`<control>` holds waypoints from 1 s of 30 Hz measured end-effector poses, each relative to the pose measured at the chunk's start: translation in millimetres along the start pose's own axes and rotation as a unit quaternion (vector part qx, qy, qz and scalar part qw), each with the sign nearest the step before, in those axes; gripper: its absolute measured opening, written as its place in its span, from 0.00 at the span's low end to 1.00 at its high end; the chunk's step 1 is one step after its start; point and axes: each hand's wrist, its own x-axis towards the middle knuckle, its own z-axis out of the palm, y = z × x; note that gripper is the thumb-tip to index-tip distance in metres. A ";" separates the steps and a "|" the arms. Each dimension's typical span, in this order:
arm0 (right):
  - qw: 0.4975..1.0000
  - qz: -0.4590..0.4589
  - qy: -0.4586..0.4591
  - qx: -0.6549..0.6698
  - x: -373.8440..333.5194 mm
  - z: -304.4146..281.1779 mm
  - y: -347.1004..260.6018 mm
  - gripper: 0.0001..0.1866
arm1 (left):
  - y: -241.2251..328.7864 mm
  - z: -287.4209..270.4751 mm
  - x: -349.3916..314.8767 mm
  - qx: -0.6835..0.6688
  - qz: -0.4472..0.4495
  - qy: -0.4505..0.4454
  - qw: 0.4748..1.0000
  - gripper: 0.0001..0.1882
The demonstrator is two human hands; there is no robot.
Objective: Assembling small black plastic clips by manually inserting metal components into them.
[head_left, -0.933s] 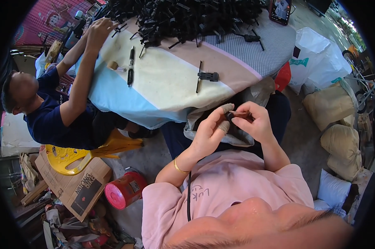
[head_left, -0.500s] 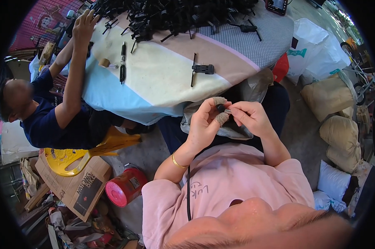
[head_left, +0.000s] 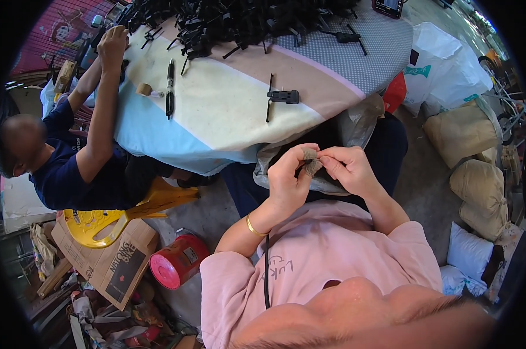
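Observation:
In front of my chest, over my lap, both hands work close together with their fingertips meeting. My left hand [head_left: 290,176] is closed, tan tape wrapped round its thumb and forefinger. A small black part shows only as a dark sliver between those fingers; most of it is hidden. Pinched right against it is my right hand [head_left: 350,167], thumb against forefinger; what it holds is too small to make out. Beyond them, a black plastic part [head_left: 284,97] with a thin crossbar lies on the cloth-covered table [head_left: 234,110].
A heap of black plastic parts [head_left: 228,26] covers the table's far side. A pen [head_left: 170,90] and a tape roll [head_left: 143,89] lie at left. A co-worker [head_left: 65,151] sits to the left, hands at the table. A red bucket [head_left: 178,262] and white bags [head_left: 443,67] stand on the floor.
My fingertips have drawn tighter together, so the small black part and a pale thin piece seen before are now mostly covered. The co-worker's raised hand has shifted slightly left and down.

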 end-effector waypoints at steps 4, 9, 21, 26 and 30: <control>0.996 0.085 -0.031 0.004 -4.6 -6.0 17.3 0.08 | -0.5 -3.3 4.3 0.133 -0.002 -0.028 0.991 0.14; 0.997 0.038 0.064 -0.028 -16.0 -20.2 23.5 0.08 | 14.4 -10.8 18.0 0.186 0.082 -0.081 0.976 0.21; 0.991 -0.037 0.127 -0.021 -26.3 -25.6 19.9 0.15 | 45.2 -31.0 53.3 0.128 0.008 -0.241 0.962 0.13; 0.992 -0.091 0.064 -0.056 -23.0 -20.8 9.8 0.19 | 19.3 -13.3 34.5 -0.120 -0.163 -0.208 0.957 0.12; 0.984 -0.115 0.086 -0.106 -23.0 -25.5 20.1 0.19 | 29.5 -11.5 35.6 -0.142 -0.148 -0.148 0.967 0.13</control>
